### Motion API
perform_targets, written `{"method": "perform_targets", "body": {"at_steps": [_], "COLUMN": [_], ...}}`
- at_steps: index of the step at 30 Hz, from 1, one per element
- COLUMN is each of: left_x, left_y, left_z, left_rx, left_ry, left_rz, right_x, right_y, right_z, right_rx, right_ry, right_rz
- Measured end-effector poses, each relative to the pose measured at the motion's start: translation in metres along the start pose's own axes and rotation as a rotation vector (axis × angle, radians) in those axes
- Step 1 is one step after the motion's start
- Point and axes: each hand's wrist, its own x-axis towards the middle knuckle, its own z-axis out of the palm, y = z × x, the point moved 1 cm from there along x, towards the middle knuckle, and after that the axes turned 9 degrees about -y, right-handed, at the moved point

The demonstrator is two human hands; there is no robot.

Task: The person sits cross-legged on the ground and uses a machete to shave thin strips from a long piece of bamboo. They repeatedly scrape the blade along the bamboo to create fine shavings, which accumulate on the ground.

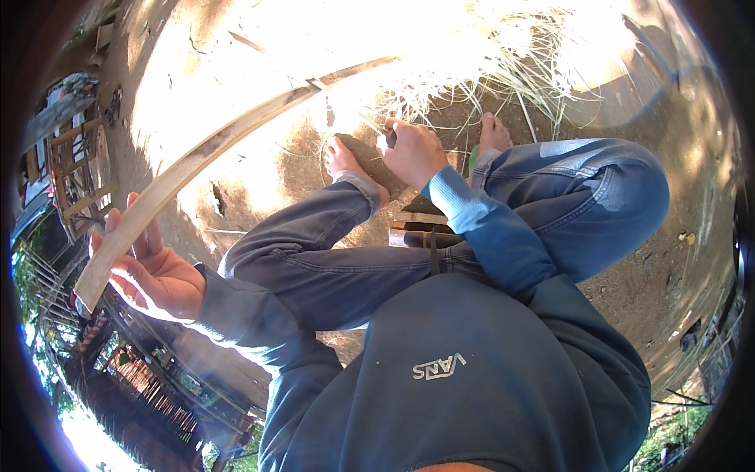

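Our left fingers (135, 275) pinch bamboo strip (197, 156), twelve-o'clock end fading into glare; right fingers (410, 135) grip dark handle (391, 139), rest unclear.

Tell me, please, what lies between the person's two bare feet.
In the head view, the right hand, closed around a dark object, appears between the left foot and the right foot, with brown ground below it.

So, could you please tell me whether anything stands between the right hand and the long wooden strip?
Nothing visible blocks it: only glaring ground and a thin piece jutting from the right hand show before the long wooden strip. The bare left foot lies just below that gap; glare hides finer detail.
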Motion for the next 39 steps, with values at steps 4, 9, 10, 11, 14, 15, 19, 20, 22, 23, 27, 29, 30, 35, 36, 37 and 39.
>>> {"method": "perform_targets", "body": {"at_steps": [4, 9, 10, 11, 14, 15, 19, 20, 22, 23, 27, 29, 30, 35, 36, 37, 39], "left_x": [0.0, 0.001, -0.001, -0.001, 0.0, -0.001, -0.001, 0.0, 0.001, 0.001, 0.0, -0.003, -0.002, 0.007, 0.009, 0.007, 0.005], "left_y": [-0.002, 0.002, 0.0, -0.001, -0.001, -0.002, 0.0, 0.001, 0.0, 0.0, -0.001, 0.001, 0.0, 0.003, 0.003, 0.001, -0.003], "left_z": [-0.003, 0.001, 0.0, -0.001, 0.0, 0.001, 0.0, 0.001, 0.003, 0.002, 0.002, 0.007, 0.006, -0.007, -0.009, -0.013, -0.015], "left_rx": [0.022, 0.032, 0.04, 0.047, 0.045, 0.039, 0.018, 0.005, 0.024, 0.036, -0.001, -0.015, 0.024, 0.105, 0.129, 0.157, 0.159], "left_ry": [-0.041, -0.051, -0.047, -0.044, -0.017, -0.02, -0.04, -0.048, -0.038, -0.033, 0.002, 0.037, 0.04, 0.109, 0.101, 0.094, 0.082], "left_rz": [0.021, 0.02, 0.022, 0.023, 0.007, 0.014, 0.024, 0.025, 0.02, 0.018, 0.008, 0.008, 0.015, 0.091, 0.085, 0.074, 0.064], "right_x": [-0.011, 0.011, 0.016, 0.02, 0.026, 0.024, 0.013, 0.015, 0.036, 0.042, 0.041, 0.034, 0.029, 0.034, 0.032, 0.029, 0.021], "right_y": [-0.019, 0.011, 0.018, 0.024, 0.029, 0.03, 0.016, 0.02, 0.051, 0.06, 0.069, 0.054, 0.048, 0.06, 0.062, 0.06, 0.036], "right_z": [-0.011, 0.004, 0.005, 0.006, 0.016, 0.019, 0.009, 0.007, 0.014, 0.015, 0.011, 0.012, 0.011, 0.012, 0.015, 0.02, 0.022], "right_rx": [-0.002, -0.097, -0.098, -0.098, -0.093, -0.078, -0.082, -0.092, -0.179, -0.221, -0.119, -0.088, -0.073, -0.114, -0.092, -0.07, -0.015], "right_ry": [-0.006, 0.105, 0.124, 0.144, 0.137, 0.12, 0.062, 0.071, 0.121, 0.144, 0.04, 0.095, 0.121, 0.044, 0.033, 0.015, -0.005], "right_rz": [-0.07, -0.035, -0.053, -0.071, -0.067, -0.049, -0.007, 0.003, 0.118, 0.174, 0.263, 0.192, 0.155, 0.165, 0.156, 0.148, 0.099]}}
